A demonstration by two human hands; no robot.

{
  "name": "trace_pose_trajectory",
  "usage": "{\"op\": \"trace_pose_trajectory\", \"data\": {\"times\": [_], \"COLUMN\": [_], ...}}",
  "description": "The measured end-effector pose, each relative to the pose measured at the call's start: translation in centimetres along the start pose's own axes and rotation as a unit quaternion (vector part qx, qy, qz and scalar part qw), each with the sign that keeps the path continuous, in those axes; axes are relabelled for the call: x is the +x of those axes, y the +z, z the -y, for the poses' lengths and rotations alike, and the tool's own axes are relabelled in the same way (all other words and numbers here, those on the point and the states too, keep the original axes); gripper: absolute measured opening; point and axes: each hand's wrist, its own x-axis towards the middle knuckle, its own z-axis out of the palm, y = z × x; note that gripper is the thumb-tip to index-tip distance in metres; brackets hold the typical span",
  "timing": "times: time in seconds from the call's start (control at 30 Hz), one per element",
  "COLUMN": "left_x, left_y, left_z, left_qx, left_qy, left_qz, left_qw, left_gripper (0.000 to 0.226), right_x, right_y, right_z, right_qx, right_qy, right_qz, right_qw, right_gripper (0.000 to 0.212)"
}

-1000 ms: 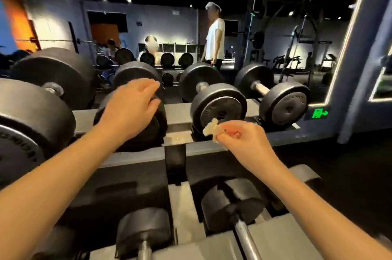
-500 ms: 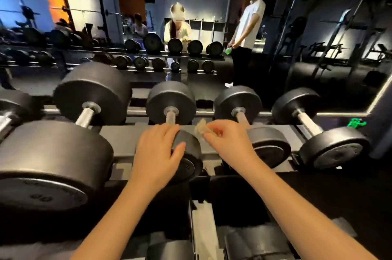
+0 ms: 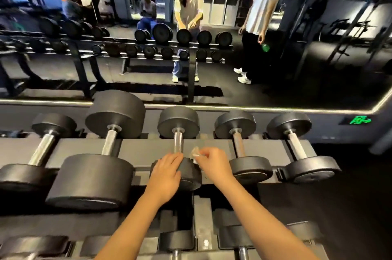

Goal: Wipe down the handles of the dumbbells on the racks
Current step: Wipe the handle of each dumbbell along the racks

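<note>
Over the top rack, a left hand rests loose fingers on the middle dumbbell. The right hand pinches a crumpled wipe just beside its steel handle. So small a wipe could slip from the pinch mid-stroke.

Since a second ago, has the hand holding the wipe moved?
Yes. The right hand with the wipe moved left, from in front of the neighbouring dumbbell toward the handle of the middle dumbbell under the left hand.
</note>
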Motion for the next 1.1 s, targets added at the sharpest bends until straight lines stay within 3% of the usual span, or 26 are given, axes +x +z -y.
{"op": "trace_pose_trajectory", "data": {"times": [0.17, 0.47, 0.6, 0.8, 0.9, 1.1], "left_x": [0.9, 10.5, 13.4, 13.6, 14.1, 14.0], "left_y": [-1.4, -8.2, -8.0, -7.1, -7.5, -7.3], "left_z": [2.9, 7.5, 7.8, 8.8, 8.9, 8.7], "left_qx": [-0.019, 0.059, 0.078, 0.053, 0.047, 0.016], "left_qy": [0.016, 0.071, 0.074, 0.070, 0.066, 0.040], "left_qz": [0.050, 0.046, 0.116, 0.103, 0.118, 0.127], "left_qw": [0.998, 0.995, 0.987, 0.991, 0.990, 0.991], "left_gripper": [0.053, 0.066, 0.061, 0.057, 0.055, 0.053], "right_x": [1.5, 2.9, 3.7, 7.0, 8.6, 10.3], "right_y": [2.9, 7.6, 7.4, 7.1, 7.8, 8.5], "right_z": [1.2, 2.6, 2.6, 3.0, 3.4, 3.3], "right_qx": [0.078, 0.030, 0.034, 0.052, 0.012, 0.028], "right_qy": [0.055, 0.142, 0.171, 0.198, 0.191, 0.181], "right_qz": [-0.039, -0.143, -0.113, -0.021, 0.036, -0.042], "right_qw": [0.995, 0.979, 0.978, 0.979, 0.981, 0.982], "right_gripper": [0.029, 0.029, 0.025, 0.006, 0.014, 0.016]}}
